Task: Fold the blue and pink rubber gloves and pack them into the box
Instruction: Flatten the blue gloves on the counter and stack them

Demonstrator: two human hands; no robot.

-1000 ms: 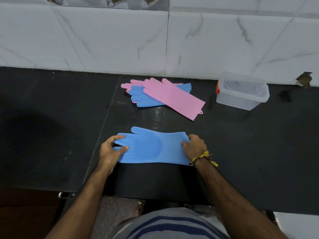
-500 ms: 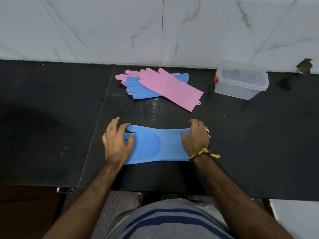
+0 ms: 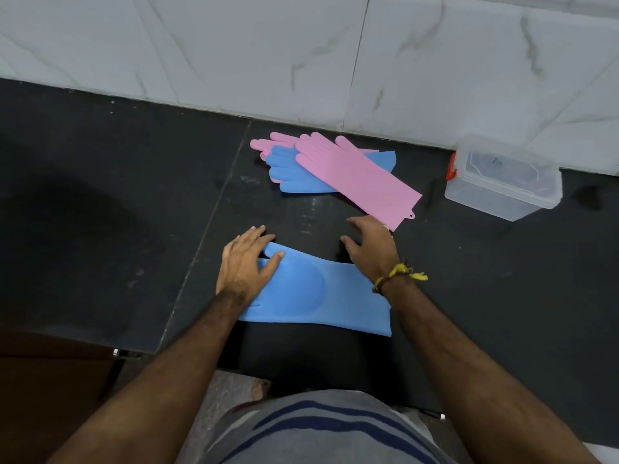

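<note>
A blue rubber glove (image 3: 311,289) lies flat on the black counter (image 3: 100,229) in front of me, fingers to the left. My left hand (image 3: 246,262) presses flat on its finger end and covers most of the fingers. My right hand (image 3: 371,249) hovers over the far edge near the cuff, fingers spread, holding nothing. Farther back lies a pile of gloves: a pink glove (image 3: 358,179) on top, a second blue glove (image 3: 294,172) under it, and another pink glove (image 3: 268,144) at the bottom. A clear plastic box (image 3: 502,182) with its lid on stands at the right.
A white marble-tiled wall (image 3: 301,55) runs along the back of the counter. A seam in the counter (image 3: 207,229) passes just left of the gloves. The counter's front edge is close to my body, with floor below it.
My right hand has lifted off the glove's cuff and moved back, toward the pink glove. My left hand stays on the fingers. The camera has moved closer.
</note>
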